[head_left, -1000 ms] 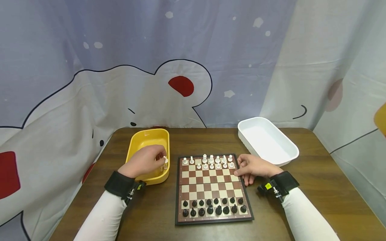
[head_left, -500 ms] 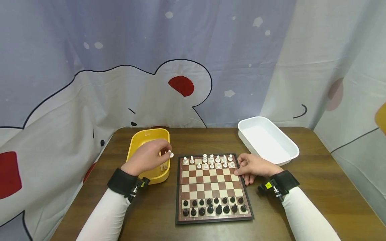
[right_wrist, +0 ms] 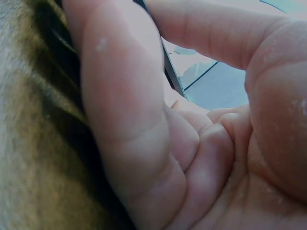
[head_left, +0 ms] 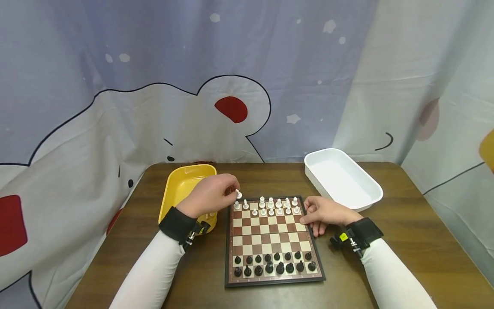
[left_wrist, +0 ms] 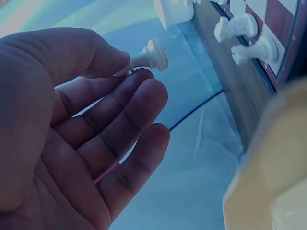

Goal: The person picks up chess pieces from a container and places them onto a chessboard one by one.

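Observation:
My left hand (head_left: pixel 213 193) pinches a white chess piece (left_wrist: pixel 154 55) between thumb and fingertips, just above the far left corner of the chessboard (head_left: pixel 252 240). In the left wrist view the piece lies tilted, its round base outward and its head hidden by the fingers. My right hand (head_left: pixel 326 213) grips the board's right edge, thumb on top and the other fingers curled down beside it. White chess pieces (head_left: pixel 271 204) stand in two rows at the far side, with gaps toward the left. Black chess pieces (head_left: pixel 269 268) fill two rows at the near side.
Left of the board stands a yellow tray (head_left: pixel 165 201), partly under my left forearm, with a few pale pieces (head_left: pixel 209 215) inside. A white tray (head_left: pixel 342 178) sits at the back right. Behind the brown table (head_left: pixel 266 180) hangs a printed curtain (head_left: pixel 154 124).
My left hand has lifted the white chess piece out of the yellow tray and carried it right to the board's far left corner. My right hand has stayed at the board's edge.

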{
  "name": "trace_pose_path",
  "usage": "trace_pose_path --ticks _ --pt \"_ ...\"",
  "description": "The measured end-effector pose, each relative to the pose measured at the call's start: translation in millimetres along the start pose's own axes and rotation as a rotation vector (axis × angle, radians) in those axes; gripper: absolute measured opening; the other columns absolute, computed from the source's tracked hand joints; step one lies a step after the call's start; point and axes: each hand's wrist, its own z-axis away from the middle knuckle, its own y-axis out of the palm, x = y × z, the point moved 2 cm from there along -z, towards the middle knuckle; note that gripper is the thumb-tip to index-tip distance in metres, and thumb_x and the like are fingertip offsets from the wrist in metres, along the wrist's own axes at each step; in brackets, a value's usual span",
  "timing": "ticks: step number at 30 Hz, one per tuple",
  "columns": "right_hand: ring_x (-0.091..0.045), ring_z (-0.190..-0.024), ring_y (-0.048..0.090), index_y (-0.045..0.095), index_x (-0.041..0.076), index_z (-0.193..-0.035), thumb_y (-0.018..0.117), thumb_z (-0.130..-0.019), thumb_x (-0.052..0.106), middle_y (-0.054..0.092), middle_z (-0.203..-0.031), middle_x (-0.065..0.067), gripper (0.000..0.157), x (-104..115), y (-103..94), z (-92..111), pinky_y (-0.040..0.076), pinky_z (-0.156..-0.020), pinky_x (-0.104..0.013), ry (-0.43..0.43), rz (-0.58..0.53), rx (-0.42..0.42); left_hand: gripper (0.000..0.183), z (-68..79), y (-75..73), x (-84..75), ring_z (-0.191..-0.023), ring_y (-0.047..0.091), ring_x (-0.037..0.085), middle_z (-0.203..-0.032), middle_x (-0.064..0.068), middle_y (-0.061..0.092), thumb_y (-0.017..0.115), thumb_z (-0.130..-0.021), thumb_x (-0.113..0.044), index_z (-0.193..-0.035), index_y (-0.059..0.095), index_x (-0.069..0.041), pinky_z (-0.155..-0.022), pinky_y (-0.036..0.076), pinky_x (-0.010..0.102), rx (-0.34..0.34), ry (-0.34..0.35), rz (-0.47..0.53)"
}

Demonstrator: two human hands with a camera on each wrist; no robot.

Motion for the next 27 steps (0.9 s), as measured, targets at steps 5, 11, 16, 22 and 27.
trace_pose_path --ticks 5,11,16,22,27 --pt "-0.024 -0.055 0.074 0.049 -0.004 -0.117 0.085 -0.098 0.019 0.071 -0.075 -0.016 0.047 -0.3 -0.2 -1.1 0.058 -0.048 -0.031 0.005 0.008 -0.001 0.008 -11.1 8.4 -7.3 -0.079 0.061 0.013 -0.091 -0.005 0.069 0.075 -0.100 -0.016 -0.107 0.077 -0.015 -0.074 0.056 0.031 0.018 0.021 -0.040" --pt "-0.025 -0.056 0.074 0.050 -0.005 -0.120 0.085 -0.098 0.020 0.072 -0.074 -0.015 0.048 0.6 -0.4 0.0 0.058 -0.049 -0.031 0.008 0.017 -0.004 0.007 -21.9 22.2 -12.5 -0.078 0.060 0.013 -0.092 -0.004 0.070 0.076 -0.101 -0.016 -0.108 0.076 -0.014 -0.073 0.056 0.032 0.085 0.013 -0.050" --pt "-0.024 -0.055 0.074 0.049 -0.004 -0.117 0.084 -0.098 0.019 0.071 -0.074 -0.015 0.046 0.6 0.0 1.2 0.057 -0.049 -0.031 0.006 0.008 -0.005 0.006 -30.8 35.2 -17.1 -0.079 0.061 0.013 -0.095 -0.004 0.072 0.075 -0.102 -0.016 -0.107 0.076 -0.016 -0.073 0.055 0.034 0.140 0.005 -0.068" --pt "-0.022 -0.054 0.073 0.047 -0.004 -0.117 0.084 -0.098 0.017 0.072 -0.075 -0.016 0.047 -0.7 0.5 0.6 0.058 -0.048 -0.031 0.011 -0.023 -0.001 0.008 -38.4 48.0 -20.2 -0.081 0.062 0.014 -0.097 -0.003 0.074 0.075 -0.102 -0.015 -0.109 0.078 -0.014 -0.075 0.056 0.034 0.190 0.003 -0.092" --pt "-0.021 -0.053 0.072 0.047 -0.005 -0.118 0.085 -0.097 0.016 0.072 -0.077 -0.017 0.048 -0.9 0.4 0.1 0.058 -0.048 -0.031 0.014 -0.032 -0.008 0.006 -40.7 54.4 -19.8 -0.082 0.060 0.015 -0.090 -0.005 0.069 0.074 -0.100 -0.012 -0.101 0.078 -0.016 -0.072 0.053 0.034 0.189 0.027 -0.120"
